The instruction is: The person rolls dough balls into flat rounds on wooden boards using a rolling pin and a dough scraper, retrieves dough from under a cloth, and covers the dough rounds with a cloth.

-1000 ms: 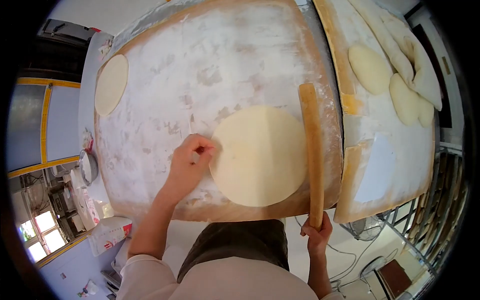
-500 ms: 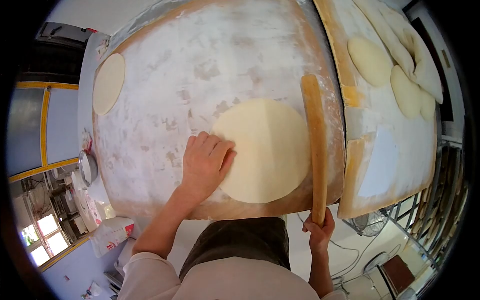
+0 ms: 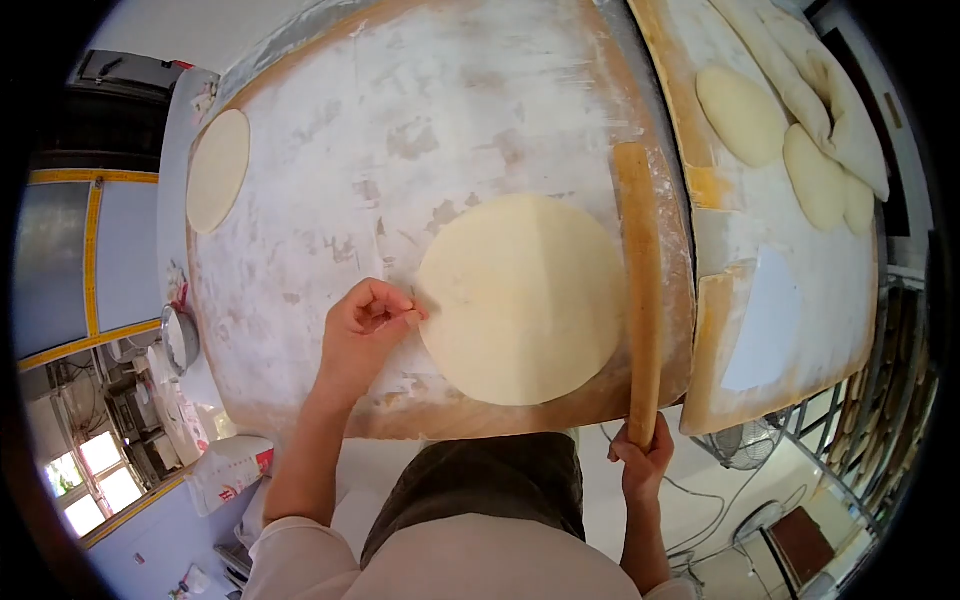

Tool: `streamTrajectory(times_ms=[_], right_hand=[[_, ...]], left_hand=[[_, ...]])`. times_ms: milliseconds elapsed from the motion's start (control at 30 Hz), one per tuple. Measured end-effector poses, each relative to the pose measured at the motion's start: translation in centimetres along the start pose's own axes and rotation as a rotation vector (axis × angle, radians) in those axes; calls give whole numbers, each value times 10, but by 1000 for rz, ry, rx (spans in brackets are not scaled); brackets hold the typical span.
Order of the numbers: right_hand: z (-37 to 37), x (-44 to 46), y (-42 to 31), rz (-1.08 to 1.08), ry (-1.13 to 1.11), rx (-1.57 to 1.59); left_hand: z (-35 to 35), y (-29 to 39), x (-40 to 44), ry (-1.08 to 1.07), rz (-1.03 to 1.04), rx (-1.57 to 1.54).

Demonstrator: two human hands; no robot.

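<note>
A large round sheet of rolled dough (image 3: 520,300) lies flat near the front edge of the floured board. At its left rim, my left hand (image 3: 368,330) has thumb and fingers pinched together on the dough's edge. Along the right side of the sheet rests a long wooden rolling pin (image 3: 640,280), lying lengthwise on the board. My right hand (image 3: 643,455) is wrapped round the pin's near end, which sticks out past the board's front edge.
The floured board (image 3: 300,250) carries another thin dough round (image 3: 218,170) at far left. On a second board (image 3: 850,330) to the right lie several dough pieces (image 3: 740,115) and a white sheet (image 3: 762,320). A metal bowl (image 3: 180,338) stands left; a fan (image 3: 742,445) sits below right.
My left hand has drawn back to the left, from over the dough to its rim, fingers now pinched. The rolling pin has shifted slightly right with my right hand.
</note>
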State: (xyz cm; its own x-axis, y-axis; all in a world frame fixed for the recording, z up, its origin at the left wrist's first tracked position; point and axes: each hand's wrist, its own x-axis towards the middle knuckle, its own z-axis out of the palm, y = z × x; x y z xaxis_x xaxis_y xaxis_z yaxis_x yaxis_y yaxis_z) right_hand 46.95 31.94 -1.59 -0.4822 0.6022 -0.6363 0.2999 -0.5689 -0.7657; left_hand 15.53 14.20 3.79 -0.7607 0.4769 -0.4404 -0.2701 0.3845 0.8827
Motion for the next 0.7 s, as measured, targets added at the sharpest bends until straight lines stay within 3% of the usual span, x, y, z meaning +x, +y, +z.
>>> streamTrajectory(times_ms=[100,200,300,400,600,700], right_hand=[[0,0,0,-2,3,-12],[-1,0,1,-11,2,-26],[0,0,2,-27,12,-23],[2,0,2,-23,17,-14],[0,0,4,-34,-3,4],[2,-1,3,-15,10,25]], left_hand=[[12,-2,1,-19,185,214],[24,1,2,25,613,802],[27,-6,5,1,917,1070],[20,-5,6,1,954,1102],[17,-10,1,108,717,810],[32,-4,5,61,741,786]])
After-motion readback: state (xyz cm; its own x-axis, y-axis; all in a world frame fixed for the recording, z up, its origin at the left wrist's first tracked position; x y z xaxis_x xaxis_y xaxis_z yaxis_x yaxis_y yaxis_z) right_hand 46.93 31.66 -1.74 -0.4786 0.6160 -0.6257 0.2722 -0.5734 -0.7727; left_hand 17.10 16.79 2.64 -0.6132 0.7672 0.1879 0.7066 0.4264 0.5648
